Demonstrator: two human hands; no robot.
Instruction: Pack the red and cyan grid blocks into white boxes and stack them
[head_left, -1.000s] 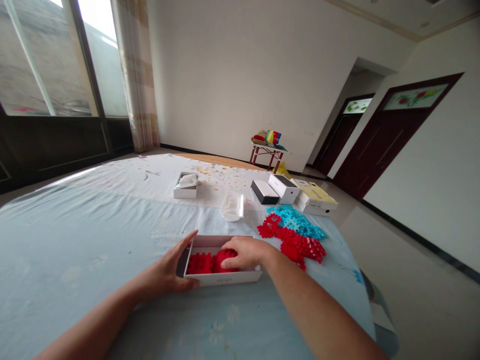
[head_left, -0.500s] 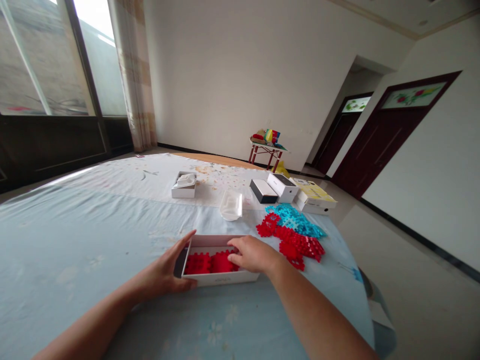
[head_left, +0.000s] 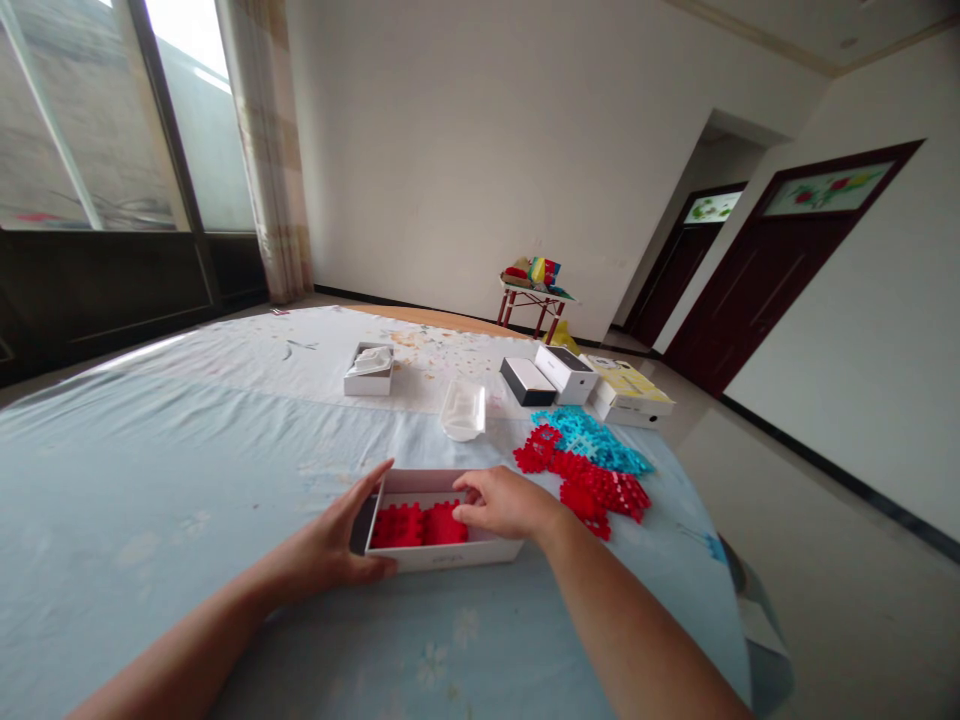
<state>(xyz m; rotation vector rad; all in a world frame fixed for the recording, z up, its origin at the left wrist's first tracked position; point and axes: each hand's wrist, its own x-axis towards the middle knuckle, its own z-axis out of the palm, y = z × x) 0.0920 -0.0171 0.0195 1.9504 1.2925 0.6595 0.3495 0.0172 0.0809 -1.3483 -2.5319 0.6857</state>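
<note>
Wall, pale and broad, rises behind everything I can see. Before it stretches the big round-edged desk, most of it under a flowered cloth, white at the far side and pale blue nearer the person. Over on one side stands a dark-framed window with a curtain hanging next to it; on the other, a dark red door. Between them, against the wall, a little stand carries colourful odds and ends.

On the desk, a yellow-topped box sits near the edge, just beside a tall white box and a lower black-and-white box. An open white box lies in front of the person, between both hands. The left hand is spread around its end, thumb at the near wall, fingers at the far corner. The right hand dips inside with curled fingers; whether it pinches anything, I cannot tell.

Smaller still, blue pieces and a red heap lie against each other beyond the right forearm. Notched red pieces rest inside the open white box, side by side.
</note>
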